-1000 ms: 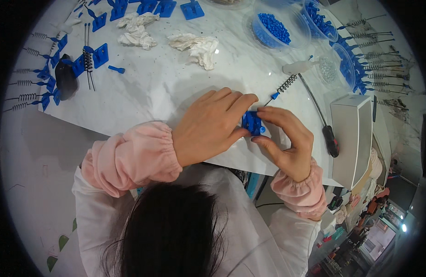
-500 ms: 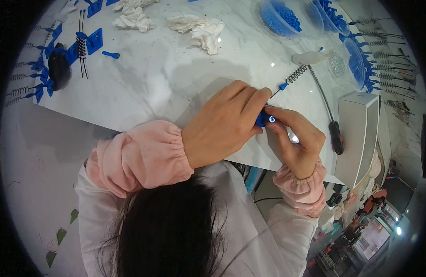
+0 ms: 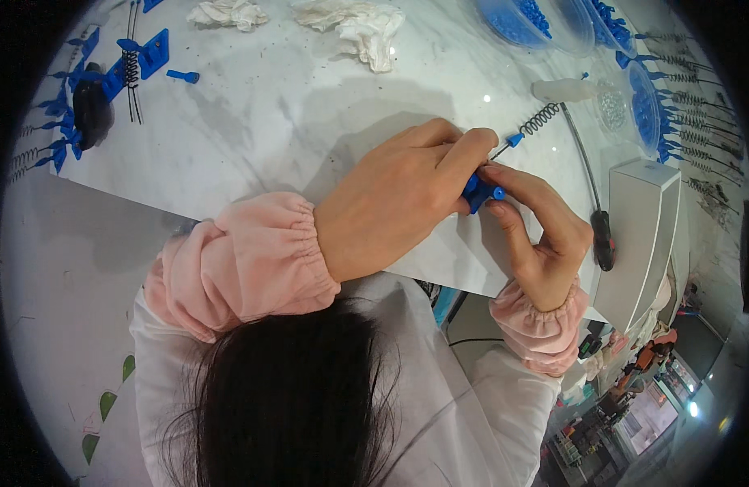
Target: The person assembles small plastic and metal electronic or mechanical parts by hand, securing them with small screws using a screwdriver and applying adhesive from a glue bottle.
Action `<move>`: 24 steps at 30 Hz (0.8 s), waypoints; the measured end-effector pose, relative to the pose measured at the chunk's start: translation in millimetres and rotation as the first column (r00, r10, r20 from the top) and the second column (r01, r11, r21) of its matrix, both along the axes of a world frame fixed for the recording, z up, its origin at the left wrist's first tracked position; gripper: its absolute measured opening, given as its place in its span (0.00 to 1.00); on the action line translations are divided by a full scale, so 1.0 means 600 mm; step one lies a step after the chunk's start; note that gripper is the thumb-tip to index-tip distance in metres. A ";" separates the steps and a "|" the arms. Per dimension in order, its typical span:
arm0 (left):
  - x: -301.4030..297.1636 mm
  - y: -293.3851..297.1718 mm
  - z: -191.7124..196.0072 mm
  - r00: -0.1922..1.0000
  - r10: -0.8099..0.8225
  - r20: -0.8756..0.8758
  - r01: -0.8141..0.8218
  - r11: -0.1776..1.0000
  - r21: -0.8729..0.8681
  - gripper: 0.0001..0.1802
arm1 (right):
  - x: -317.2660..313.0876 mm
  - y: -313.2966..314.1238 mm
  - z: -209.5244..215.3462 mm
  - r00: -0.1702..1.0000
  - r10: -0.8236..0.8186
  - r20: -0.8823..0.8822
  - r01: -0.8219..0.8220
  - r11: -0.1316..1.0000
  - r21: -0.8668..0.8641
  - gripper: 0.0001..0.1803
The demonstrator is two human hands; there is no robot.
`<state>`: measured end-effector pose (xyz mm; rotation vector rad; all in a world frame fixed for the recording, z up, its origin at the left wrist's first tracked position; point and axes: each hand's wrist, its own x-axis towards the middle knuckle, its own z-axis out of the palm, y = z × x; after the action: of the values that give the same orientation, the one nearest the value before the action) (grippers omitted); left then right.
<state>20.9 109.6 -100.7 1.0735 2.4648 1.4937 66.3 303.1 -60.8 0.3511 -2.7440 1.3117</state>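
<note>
Both hands pinch the blue clip [image 3: 482, 193]: left hand [image 3: 399, 203] at 9 o'clock, right hand [image 3: 537, 235] at 4, spring [image 3: 540, 119] running toward 1.

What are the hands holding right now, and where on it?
Both hands, left and right, pinch a small blue plastic part by its sides, fingertips meeting over it.

hands [image 3: 472, 203] closed tighter over blue part [image 3: 480, 193] | less of part showing

Left hand [image 3: 391, 203] and right hand [image 3: 537, 235] pinching small blue part [image 3: 480, 193] — white table [image 3: 293, 122], spring [image 3: 539, 119] nearby
</note>
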 end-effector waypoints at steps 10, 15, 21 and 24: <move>0.003 0.004 -0.003 1.000 0.009 0.000 -0.009 1.000 0.022 0.31 | 0.006 -0.009 -0.008 0.992 -0.026 -0.126 0.045 0.987 0.156 0.12; 0.003 0.004 0.001 1.000 0.016 0.020 -0.016 1.000 0.005 0.30 | 0.008 -0.013 -0.007 0.990 -0.046 -0.136 0.070 0.982 0.177 0.12; 0.003 0.006 0.000 0.999 0.022 0.031 -0.022 1.000 -0.002 0.29 | 0.008 -0.019 -0.002 0.990 -0.049 -0.131 0.076 0.976 0.206 0.11; 0.003 0.005 -0.001 1.000 0.019 0.010 -0.019 1.000 0.002 0.29 | 0.010 -0.019 -0.005 0.989 -0.054 -0.134 0.081 0.976 0.202 0.11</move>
<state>22.4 112.8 -101.5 1.0432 2.4741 1.5034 72.3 291.8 -63.7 0.3390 -2.7622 0.9544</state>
